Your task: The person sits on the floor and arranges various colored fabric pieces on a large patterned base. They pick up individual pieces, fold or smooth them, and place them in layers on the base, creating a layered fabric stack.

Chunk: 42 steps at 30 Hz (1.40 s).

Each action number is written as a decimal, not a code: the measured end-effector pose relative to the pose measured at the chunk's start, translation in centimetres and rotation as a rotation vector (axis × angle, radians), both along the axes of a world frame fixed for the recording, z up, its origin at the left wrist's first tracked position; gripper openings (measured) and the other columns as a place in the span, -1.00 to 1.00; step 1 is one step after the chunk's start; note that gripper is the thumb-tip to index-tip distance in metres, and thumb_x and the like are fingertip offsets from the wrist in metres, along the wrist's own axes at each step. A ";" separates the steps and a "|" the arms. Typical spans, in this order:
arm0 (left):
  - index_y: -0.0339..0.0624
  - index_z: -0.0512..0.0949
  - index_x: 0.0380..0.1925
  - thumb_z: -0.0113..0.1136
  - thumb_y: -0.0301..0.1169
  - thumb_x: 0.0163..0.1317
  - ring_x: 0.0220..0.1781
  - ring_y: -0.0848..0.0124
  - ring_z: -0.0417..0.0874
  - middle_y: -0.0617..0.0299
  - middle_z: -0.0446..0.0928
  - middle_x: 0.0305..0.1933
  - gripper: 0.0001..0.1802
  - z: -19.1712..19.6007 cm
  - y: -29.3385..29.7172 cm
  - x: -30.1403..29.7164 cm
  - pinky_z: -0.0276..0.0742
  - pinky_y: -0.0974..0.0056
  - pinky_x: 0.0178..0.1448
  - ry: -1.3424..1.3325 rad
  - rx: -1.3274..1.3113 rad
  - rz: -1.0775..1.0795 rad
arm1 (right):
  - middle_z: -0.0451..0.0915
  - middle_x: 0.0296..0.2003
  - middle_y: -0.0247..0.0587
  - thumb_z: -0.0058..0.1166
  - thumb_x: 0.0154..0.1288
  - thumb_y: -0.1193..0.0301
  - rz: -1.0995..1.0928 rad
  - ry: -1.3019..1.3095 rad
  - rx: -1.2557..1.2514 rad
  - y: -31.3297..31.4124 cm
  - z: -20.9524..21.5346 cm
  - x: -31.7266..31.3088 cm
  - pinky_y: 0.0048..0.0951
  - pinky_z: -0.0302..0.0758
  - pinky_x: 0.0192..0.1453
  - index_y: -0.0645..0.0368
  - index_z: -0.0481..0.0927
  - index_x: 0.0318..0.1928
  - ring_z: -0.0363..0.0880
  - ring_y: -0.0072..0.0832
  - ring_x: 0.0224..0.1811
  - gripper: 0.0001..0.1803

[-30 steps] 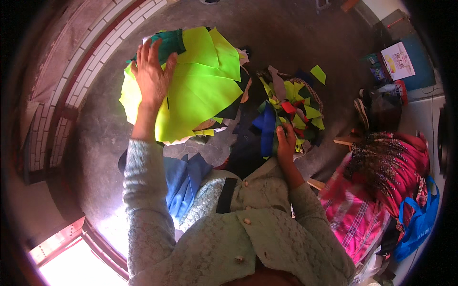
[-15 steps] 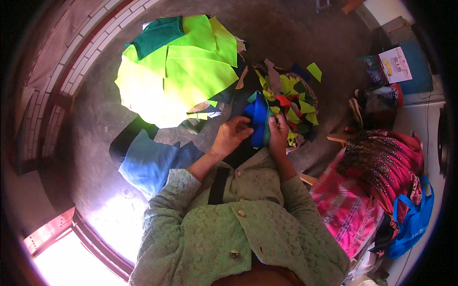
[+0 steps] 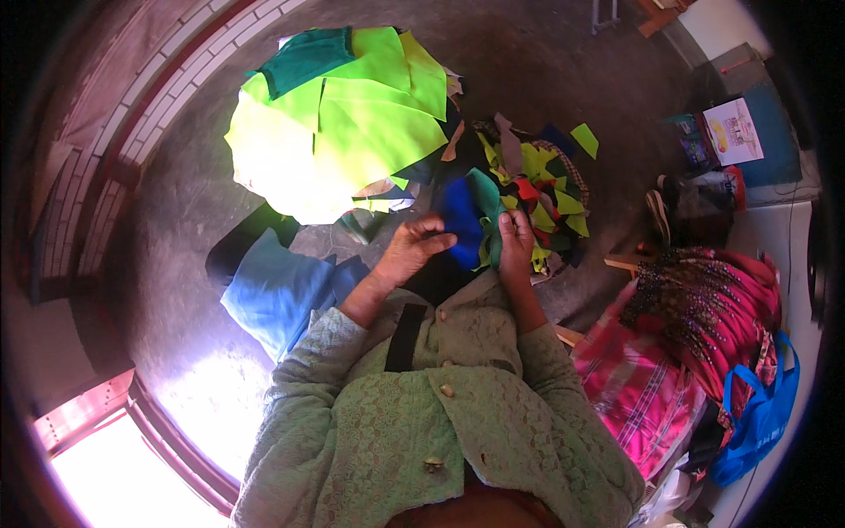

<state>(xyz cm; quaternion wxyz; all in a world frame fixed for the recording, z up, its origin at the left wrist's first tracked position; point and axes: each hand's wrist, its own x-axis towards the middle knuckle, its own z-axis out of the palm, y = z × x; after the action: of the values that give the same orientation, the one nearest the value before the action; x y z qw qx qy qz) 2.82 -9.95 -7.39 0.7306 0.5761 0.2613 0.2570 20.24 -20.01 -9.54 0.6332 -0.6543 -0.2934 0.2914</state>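
Observation:
Over my lap I hold pieces of cloth, a blue fabric piece on the left and a green fabric piece on the right. My left hand is closed at the lower left edge of the blue piece, thumb and fingers pinched there. My right hand grips the green piece by its right edge, thumb on top. Just beyond my right hand lies a pile of fabric scraps, mostly yellow-green with some red, partly inside a round rim.
A big heap of neon yellow fabric stands ahead on the left, with a dark green piece on top. Light blue cloth lies by my left arm. On my right are pink clothes, a blue bag and shoes.
The blue piece has spread out leftward from the green one, which now shows more of its surface. My left hand has shifted slightly left. The whole view has tilted a little.

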 end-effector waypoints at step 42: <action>-0.21 0.40 -0.03 0.13 -0.38 0.19 0.07 0.32 0.47 0.18 0.48 0.00 -0.65 12.8 12.3 -11.1 0.29 0.12 0.30 -0.816 -0.191 0.577 | 0.37 -0.35 -0.31 -0.10 0.37 0.31 0.068 -0.125 -0.089 -0.1 -0.2 0.8 -0.47 0.27 -0.16 0.27 0.43 -0.26 0.29 -0.53 -0.29 -0.76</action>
<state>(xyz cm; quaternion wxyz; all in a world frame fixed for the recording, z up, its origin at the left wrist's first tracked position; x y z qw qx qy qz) -8.24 2.31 5.37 0.7219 0.2638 0.1254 0.6273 21.06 -20.11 -9.70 0.5735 -0.6885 -0.3412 0.2841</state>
